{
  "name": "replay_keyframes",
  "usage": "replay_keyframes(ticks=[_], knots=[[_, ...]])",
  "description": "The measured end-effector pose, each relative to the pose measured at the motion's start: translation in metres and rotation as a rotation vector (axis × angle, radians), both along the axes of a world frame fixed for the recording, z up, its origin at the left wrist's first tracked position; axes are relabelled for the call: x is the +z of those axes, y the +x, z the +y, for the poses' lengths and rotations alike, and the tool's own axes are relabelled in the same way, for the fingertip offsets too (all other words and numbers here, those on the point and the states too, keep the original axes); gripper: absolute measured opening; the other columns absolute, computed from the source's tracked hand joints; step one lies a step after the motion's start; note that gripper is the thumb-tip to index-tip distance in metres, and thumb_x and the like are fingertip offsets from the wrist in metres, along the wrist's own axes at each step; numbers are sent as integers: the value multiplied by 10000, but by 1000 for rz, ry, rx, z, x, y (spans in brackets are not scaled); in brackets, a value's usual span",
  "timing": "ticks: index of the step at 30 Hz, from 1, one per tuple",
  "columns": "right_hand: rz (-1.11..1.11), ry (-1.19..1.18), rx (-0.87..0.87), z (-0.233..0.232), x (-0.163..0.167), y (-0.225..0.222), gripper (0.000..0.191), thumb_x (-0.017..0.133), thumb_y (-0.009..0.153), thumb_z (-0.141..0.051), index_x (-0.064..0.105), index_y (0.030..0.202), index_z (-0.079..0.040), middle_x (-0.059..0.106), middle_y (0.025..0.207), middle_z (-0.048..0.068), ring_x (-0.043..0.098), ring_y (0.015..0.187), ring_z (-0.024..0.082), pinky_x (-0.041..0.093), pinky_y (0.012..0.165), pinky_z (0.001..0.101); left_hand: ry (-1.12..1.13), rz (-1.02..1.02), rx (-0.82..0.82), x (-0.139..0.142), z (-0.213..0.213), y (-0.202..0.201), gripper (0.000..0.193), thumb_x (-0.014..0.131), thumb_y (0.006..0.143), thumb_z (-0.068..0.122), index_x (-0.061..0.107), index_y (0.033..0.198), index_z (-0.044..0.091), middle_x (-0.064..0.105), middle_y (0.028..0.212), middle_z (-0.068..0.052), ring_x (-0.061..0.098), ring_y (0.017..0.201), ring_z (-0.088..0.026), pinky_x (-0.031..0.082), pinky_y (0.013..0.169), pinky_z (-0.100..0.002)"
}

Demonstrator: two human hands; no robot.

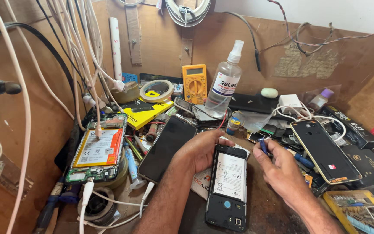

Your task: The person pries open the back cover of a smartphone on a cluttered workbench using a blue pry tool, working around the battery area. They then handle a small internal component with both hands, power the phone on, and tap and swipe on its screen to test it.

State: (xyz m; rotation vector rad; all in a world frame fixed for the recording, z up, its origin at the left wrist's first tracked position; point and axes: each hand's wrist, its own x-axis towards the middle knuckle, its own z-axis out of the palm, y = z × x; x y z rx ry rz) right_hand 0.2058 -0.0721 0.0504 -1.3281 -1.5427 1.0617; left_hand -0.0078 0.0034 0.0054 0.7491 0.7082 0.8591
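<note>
We see our left hand [202, 149] curled over the top left edge of an opened phone [228, 186], fingers closed against its frame and steadying it. The phone lies back-up on the worktop [269, 212] just in front of us, its cover off, so the white battery [230, 177] sits bare inside the black shell. Our right hand [282, 171] is closed on a blue-handled screwdriver [262, 145], held just beside the phone's upper right corner; whether the tip touches the phone we cannot tell.

To the left a second phone with a dark screen [166, 147] lies face-up, touching our left forearm. Further left a third opened phone [98, 149], with an orange-and-white battery showing, rests on a round reel. To the right a black phone back cover [324, 149] lies tilted on a heap of boxes.

As for containers: a clear spray bottle [225, 82] stands upright at the back, and how much liquid it holds we cannot tell. A small bottle with a purple cap [320, 99] lies in a clear bag near the wall. At the lower right a yellow tray [360, 210] holds small metal tools. A yellow multimeter [194, 82] leans against the back board beside a roll of tape [156, 90]
</note>
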Motion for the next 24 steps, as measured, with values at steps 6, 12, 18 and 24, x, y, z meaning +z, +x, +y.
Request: replay_keyframes(ticks=[6, 12, 18, 24], knots=[[-208, 337, 43, 5, -3, -2, 203, 611, 1005, -228, 677, 1003, -36, 654, 824, -31, 548, 775, 55, 473, 669, 249, -50, -23, -5, 3, -2, -1, 485, 415, 1093, 366, 639, 1045, -61, 723, 919, -164, 721, 849, -261, 600, 809, -401], [-447, 400, -37, 2, 8, -20, 216, 686, 915, -209, 672, 965, 1, 656, 883, 65, 647, 801, 156, 516, 731, 334, -65, -34, 14, 9, -4, -1, 632, 312, 1088, 476, 622, 1058, -74, 695, 915, -160, 702, 833, -268, 602, 783, -425], [-591, 412, -17, -5, 24, -44, 211, 692, 896, -205, 689, 1009, -27, 611, 897, 99, 660, 807, 259, 510, 719, 404, -37, -89, -36, 8, -3, 1, 629, 314, 1088, 491, 614, 1070, -62, 682, 898, -157, 699, 807, -254, 611, 772, -425], [-666, 434, -12, -6, 28, -54, 244, 685, 901, -231, 682, 1061, -46, 625, 968, 102, 681, 893, 308, 515, 744, 450, 25, -78, 7, 10, -5, 2, 503, 353, 1088, 400, 628, 1099, -22, 693, 931, -132, 705, 812, -221, 620, 765, -418]])
